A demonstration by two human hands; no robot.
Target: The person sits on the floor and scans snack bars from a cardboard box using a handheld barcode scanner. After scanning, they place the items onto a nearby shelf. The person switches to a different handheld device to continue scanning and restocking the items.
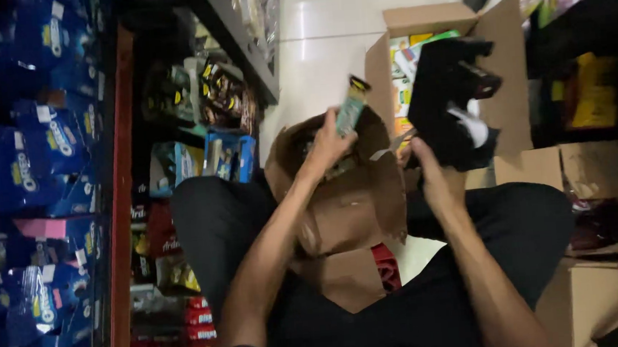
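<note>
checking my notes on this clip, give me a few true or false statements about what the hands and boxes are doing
1. The left hand holds a slim green packet. True.
2. The right hand holds a red tin. False: it grips a black bundle.
3. An open brown cardboard box rests on the person's lap. True.
4. The tall open cardboard carton behind is empty. False: colourful packs show inside.
5. Blue snack bags hang at the left. True.

Both forearms reached forward; the left hand [327,145] was clenched, the right hand [431,174] partly curled
</note>
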